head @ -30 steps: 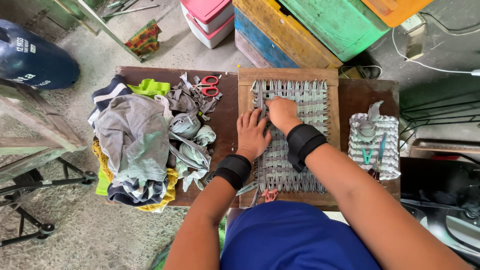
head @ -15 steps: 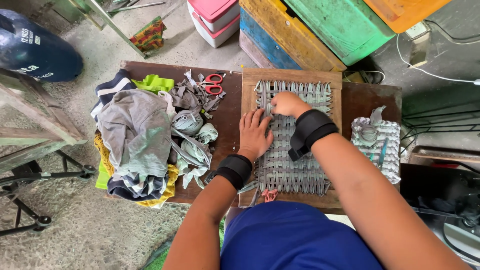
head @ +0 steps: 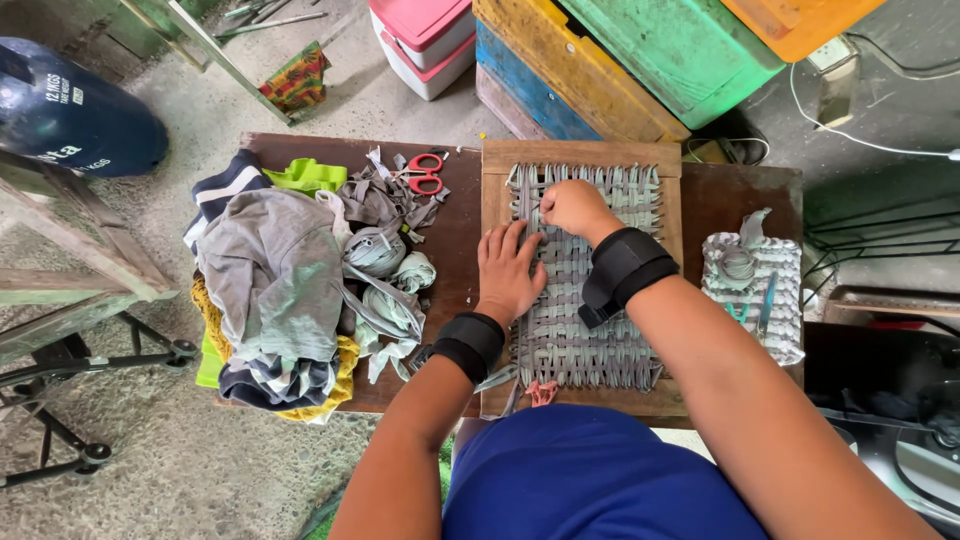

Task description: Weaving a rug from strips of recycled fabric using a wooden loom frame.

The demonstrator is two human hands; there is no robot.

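Pressing my flat, spread left hand (head: 508,272) on the grey woven mat (head: 585,280) in its wooden frame (head: 580,157) at the table's (head: 455,240) far edge, I'm pinching a strip with my closed right hand (head: 572,208), risking pulling neighbouring strips loose if I'm tugging hard.

The woven mat (head: 585,290) is grey, its strips crossing in a checked basket pattern inside a pale brown wooden frame (head: 580,156). The table (head: 455,240) is dark brown. The scissors (head: 425,172) have red handles. The cloth pile (head: 275,280) mixes grey, lime green, yellow and what looks like navy-and-white stripes. Both wristbands (head: 620,272) are black.
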